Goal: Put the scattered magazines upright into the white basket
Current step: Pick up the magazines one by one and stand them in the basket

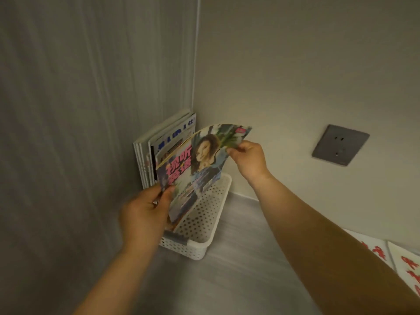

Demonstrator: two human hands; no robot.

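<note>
A white perforated basket stands on the grey surface in the corner, against the left wall. Several magazines stand upright in its far end, leaning on that wall. I hold a colourful magazine with pink lettering and a portrait on its cover, tilted above the basket with its lower edge down inside. My left hand grips its lower left edge. My right hand pinches its upper right corner. The cover bends slightly between the two hands.
A grey wall socket sits on the right wall. Two white magazines with red lettering lie flat at the lower right edge. The striped grey wall closes off the left side.
</note>
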